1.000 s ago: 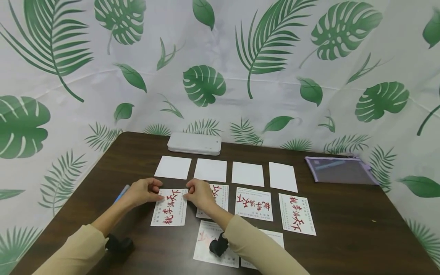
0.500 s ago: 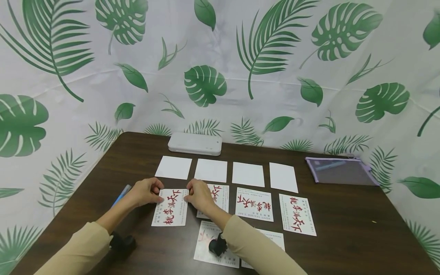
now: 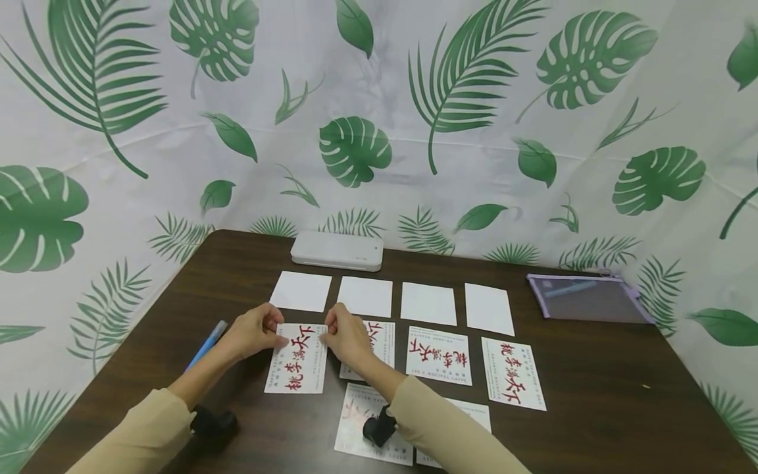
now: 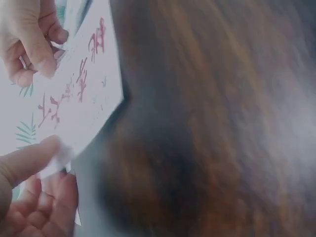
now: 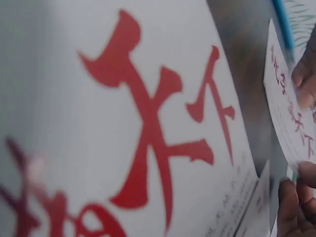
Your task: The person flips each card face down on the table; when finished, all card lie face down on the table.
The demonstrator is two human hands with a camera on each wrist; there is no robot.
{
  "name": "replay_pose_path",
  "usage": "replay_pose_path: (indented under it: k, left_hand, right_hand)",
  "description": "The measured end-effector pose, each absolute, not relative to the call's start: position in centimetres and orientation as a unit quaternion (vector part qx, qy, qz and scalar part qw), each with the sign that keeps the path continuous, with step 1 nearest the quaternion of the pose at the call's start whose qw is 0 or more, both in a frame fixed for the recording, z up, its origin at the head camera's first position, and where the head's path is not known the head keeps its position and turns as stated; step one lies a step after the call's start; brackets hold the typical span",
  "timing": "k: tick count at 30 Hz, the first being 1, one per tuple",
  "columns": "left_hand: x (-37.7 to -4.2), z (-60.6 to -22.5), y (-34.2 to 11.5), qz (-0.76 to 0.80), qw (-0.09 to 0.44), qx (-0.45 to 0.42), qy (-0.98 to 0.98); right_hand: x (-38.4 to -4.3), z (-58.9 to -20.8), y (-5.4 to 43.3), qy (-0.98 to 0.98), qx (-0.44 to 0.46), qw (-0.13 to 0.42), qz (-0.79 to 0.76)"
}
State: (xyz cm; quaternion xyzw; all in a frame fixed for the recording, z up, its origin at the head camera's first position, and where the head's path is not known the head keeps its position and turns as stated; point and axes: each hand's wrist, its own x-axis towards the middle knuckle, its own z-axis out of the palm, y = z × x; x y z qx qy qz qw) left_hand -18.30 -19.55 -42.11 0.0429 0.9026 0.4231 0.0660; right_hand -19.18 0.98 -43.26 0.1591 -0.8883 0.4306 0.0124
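A white card [image 3: 296,372] with red brush-style characters is held between both hands in the head view. My left hand [image 3: 254,330] pinches its upper left edge between thumb and fingers. At the upper right edge, my right hand [image 3: 348,334] pinches it too. In the left wrist view the card [image 4: 94,84] appears lifted and tilted off the table. A matching card [image 3: 385,345] lies partly hidden behind my right hand. Two more printed cards, one sideways [image 3: 438,355] and one at the right [image 3: 514,373], continue that row.
Several blank white cards [image 3: 429,303] form a row behind. Farther back lies a white case [image 3: 337,250]; a purple-edged mesh pouch [image 3: 589,298] is at right. A blue pen [image 3: 207,342] lies by the left forearm. Below the right forearm are two printed cards [image 3: 355,438], partly covered.
Both hands keep their grip on the card, nearly in the same place. The head view has tilted slightly upward.
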Motion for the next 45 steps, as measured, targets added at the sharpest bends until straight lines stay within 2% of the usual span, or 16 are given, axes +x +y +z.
replay_pose_path:
  k: [5,8,11,15,18,28,32,36,40,45]
  left_hand:
    - [-18.6,-41.4,-19.6,0.549,0.085,0.021,0.831]
    - [-18.8,-40.7,-19.2,0.574,0.085,0.000,0.815]
    - [-18.8,-39.9,-18.7,0.591,0.064,-0.013,0.804]
    - [-18.9,-38.9,-17.5,0.625,0.024,-0.019,0.780]
    - [-18.9,-38.2,-16.4,0.655,0.000,-0.025,0.755]
    - [-18.6,-37.0,-13.7,0.692,-0.044,-0.038,0.720]
    - [-18.4,-36.8,-13.5,0.695,-0.057,-0.002,0.717]
    - [-18.1,-37.0,-13.9,0.652,-0.089,0.008,0.753]
    - [-18.1,-38.1,-14.7,0.589,-0.119,-0.021,0.799]
    - [-17.8,-39.8,-15.7,0.535,-0.102,-0.037,0.838]
  right_hand:
    - [-19.4,-43.0,1.5,-0.845,0.121,-0.003,0.521]
    - [-19.4,-42.8,1.7,-0.811,0.085,-0.003,0.579]
    - [-19.1,-42.5,1.7,-0.799,0.075,0.047,0.595]
    - [-18.2,-42.0,1.1,-0.816,0.135,0.122,0.549]
    - [-17.5,-41.6,0.7,-0.830,0.185,0.146,0.506]
    - [-17.0,-40.9,1.0,-0.863,0.242,0.219,0.385]
    - [-17.2,-40.1,1.6,-0.851,0.275,0.253,0.370]
    - [-17.8,-39.7,2.2,-0.832,0.262,0.283,0.397]
    - [-18.2,-40.0,2.5,-0.816,0.206,0.249,0.480]
    - [-18.0,-41.0,2.4,-0.792,0.115,0.137,0.584]
